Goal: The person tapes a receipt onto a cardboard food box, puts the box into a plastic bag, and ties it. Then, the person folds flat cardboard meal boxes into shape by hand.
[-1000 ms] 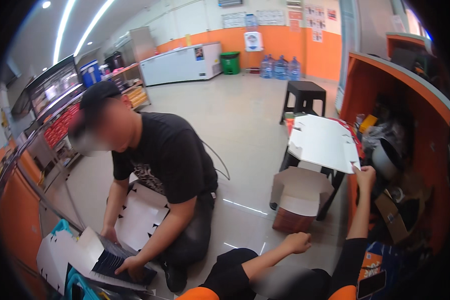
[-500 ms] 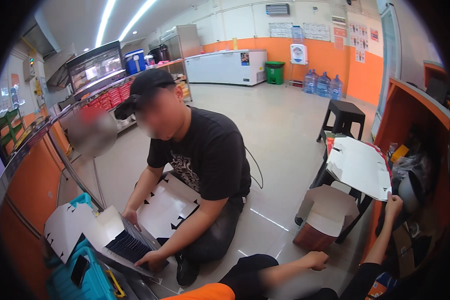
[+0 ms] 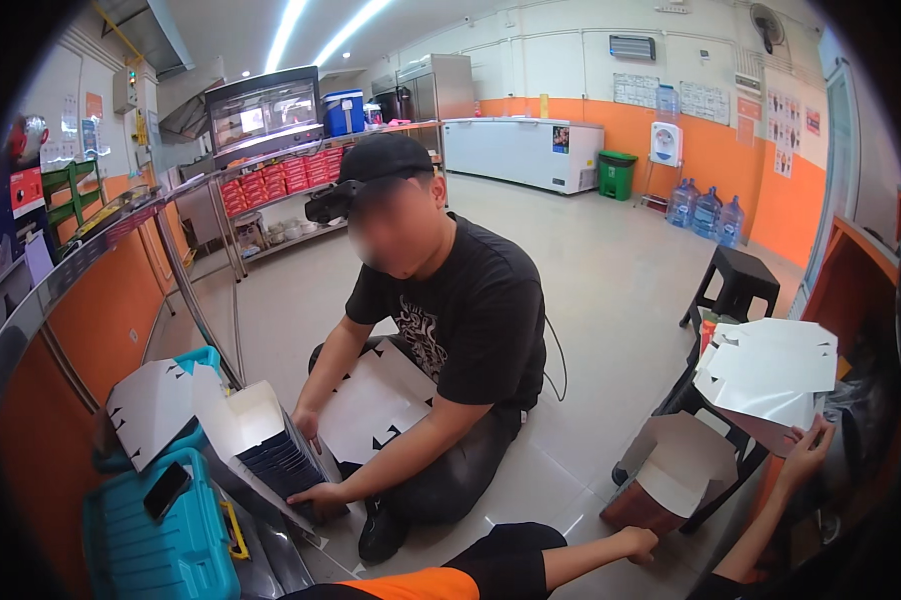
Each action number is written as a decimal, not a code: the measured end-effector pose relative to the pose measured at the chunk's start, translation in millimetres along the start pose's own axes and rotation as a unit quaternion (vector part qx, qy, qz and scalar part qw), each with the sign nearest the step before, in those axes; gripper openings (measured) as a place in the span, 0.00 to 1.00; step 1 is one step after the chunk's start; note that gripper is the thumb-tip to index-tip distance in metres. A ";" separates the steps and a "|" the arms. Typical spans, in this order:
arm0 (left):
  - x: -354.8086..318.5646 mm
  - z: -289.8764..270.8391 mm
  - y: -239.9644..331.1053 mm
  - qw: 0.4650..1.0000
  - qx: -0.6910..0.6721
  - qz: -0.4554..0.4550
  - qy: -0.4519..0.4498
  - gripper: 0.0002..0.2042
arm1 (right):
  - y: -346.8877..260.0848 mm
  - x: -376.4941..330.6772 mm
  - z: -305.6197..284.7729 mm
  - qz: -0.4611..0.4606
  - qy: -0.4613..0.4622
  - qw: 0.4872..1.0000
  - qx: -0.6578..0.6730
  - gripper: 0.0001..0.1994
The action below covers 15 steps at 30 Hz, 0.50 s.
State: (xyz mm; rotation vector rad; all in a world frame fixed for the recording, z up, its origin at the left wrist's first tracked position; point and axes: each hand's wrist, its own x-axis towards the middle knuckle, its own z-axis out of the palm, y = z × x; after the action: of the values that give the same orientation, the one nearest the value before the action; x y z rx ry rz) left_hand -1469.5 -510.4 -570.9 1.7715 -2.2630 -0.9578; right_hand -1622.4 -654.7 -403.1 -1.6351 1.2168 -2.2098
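My right hand (image 3: 811, 447) grips the lower right corner of a flat white cardboard box blank (image 3: 771, 370), fingers pinched at its edge. The blank, with cut corners and dark notches, lies over a dark stool and reaches past its edge. My left hand (image 3: 639, 545) is closed in a fist beside the lower part of an open box (image 3: 661, 500), with nothing seen sticking out of it. That box has a pale inside, reddish outer walls and raised flaps.
A seated co-worker in black has both hands (image 3: 316, 500) on a stack of folded cartons (image 3: 271, 440). Teal toolbox (image 3: 151, 530) with a phone (image 3: 167, 490) stands at left. A black stool (image 3: 736, 280), water bottles (image 3: 706, 212) and a chest freezer (image 3: 521, 155) stand farther back.
The view has swung left, shifting the scene to the right. My right hand stays at the blank's corner, with its fingers turned a little more upward. The co-worker's hands stay on the cartons.
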 end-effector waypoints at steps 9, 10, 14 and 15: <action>35.7 -22.7 -60.3 0.915 -0.326 0.013 0.238 0.23 | -107.5 -10.8 -17.5 -0.109 -0.091 0.986 0.083 0.08; 33.7 -32.5 -65.0 0.870 -0.426 0.048 0.244 0.26 | -123.0 -15.8 -21.2 -0.125 -0.097 0.984 0.078 0.08; -19.6 -100.5 -29.6 0.678 -0.709 0.133 0.141 0.34 | -143.4 -26.2 -49.2 -0.141 -0.092 0.984 0.062 0.10; -35.8 -109.5 -24.7 0.677 -0.710 0.132 0.141 0.34 | -148.7 -29.9 -56.4 -0.141 -0.093 0.984 0.062 0.10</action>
State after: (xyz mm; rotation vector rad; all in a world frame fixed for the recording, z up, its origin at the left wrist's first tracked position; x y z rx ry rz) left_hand -1388.2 -525.3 -486.9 0.6992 -0.8112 -1.5147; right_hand -1607.9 -510.5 -331.1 -2.0131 0.8279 -2.1680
